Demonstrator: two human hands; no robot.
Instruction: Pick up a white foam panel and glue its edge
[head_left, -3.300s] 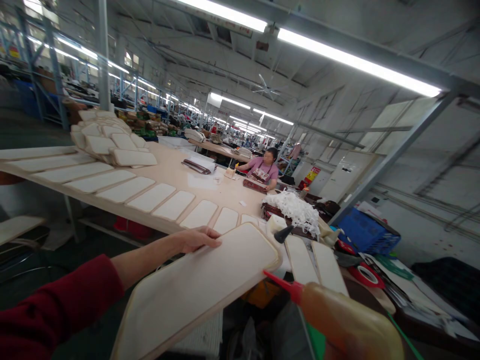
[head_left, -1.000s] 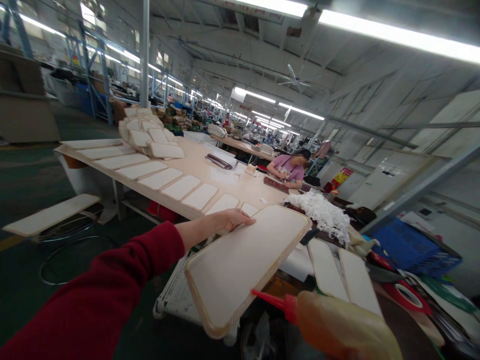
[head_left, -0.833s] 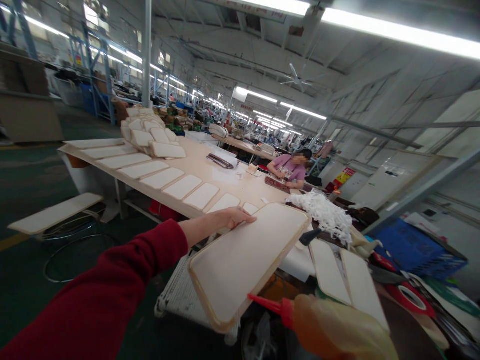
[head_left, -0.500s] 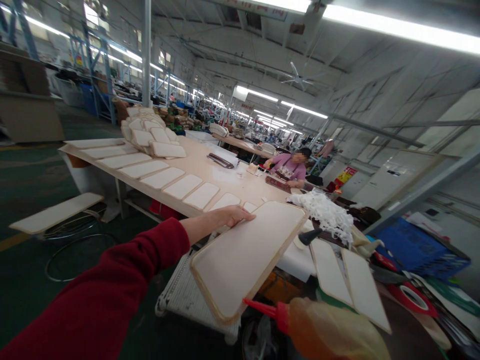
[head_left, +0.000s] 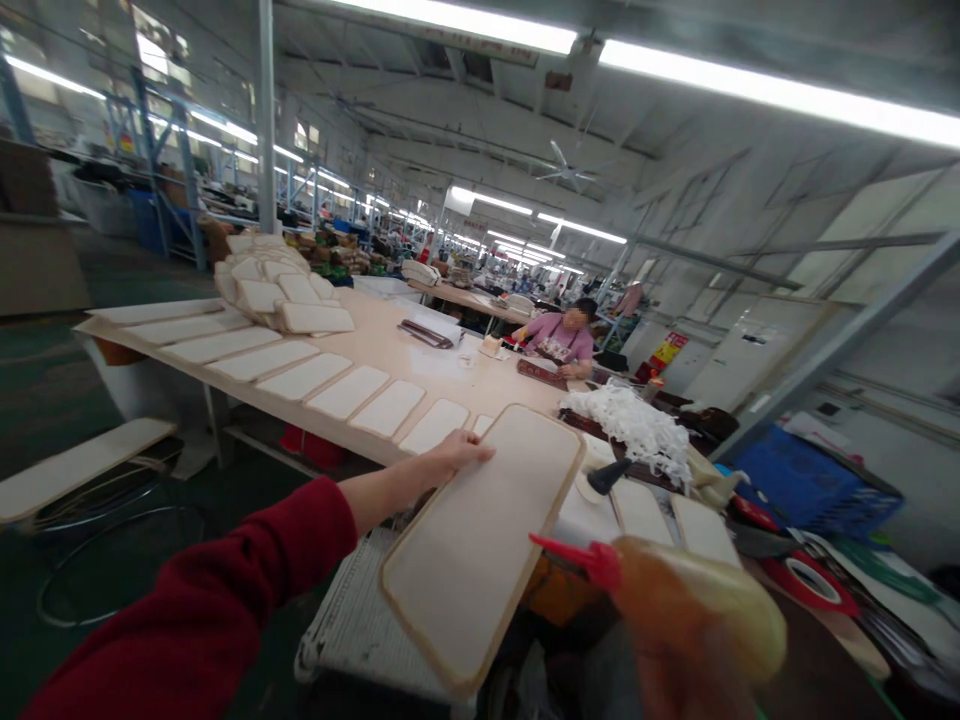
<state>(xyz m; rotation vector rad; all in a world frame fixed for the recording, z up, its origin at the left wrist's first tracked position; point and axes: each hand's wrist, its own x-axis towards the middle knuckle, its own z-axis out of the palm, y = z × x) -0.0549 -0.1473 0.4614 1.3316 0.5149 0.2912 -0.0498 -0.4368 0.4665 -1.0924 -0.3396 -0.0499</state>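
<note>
My left hand [head_left: 459,452], in a red sleeve, grips the upper left edge of a white panel [head_left: 487,545] with rounded corners and a yellowish glue-like rim. The panel is held up at a tilt above a woven white stool-like seat. My right hand [head_left: 694,650], blurred at the bottom, is closed around a squeeze glue bottle [head_left: 705,590] filled with amber liquid. Its red nozzle [head_left: 570,552] points left at the panel's right edge; whether it touches cannot be told. A row of similar white panels [head_left: 349,392] lies along the near edge of the table [head_left: 397,335].
A pile of panels [head_left: 270,285] stands at the table's far left. White strips [head_left: 630,420] are heaped at the right, near a blue crate [head_left: 814,490] and a red tape roll [head_left: 810,582]. A co-worker [head_left: 562,335] sits across the table. Another panel [head_left: 90,465] rests on a stool at left.
The bottle has moved up and right, its nozzle shifting from the panel's lower corner to partway up its right edge. The panel stands steeper, and my right hand has come into view.
</note>
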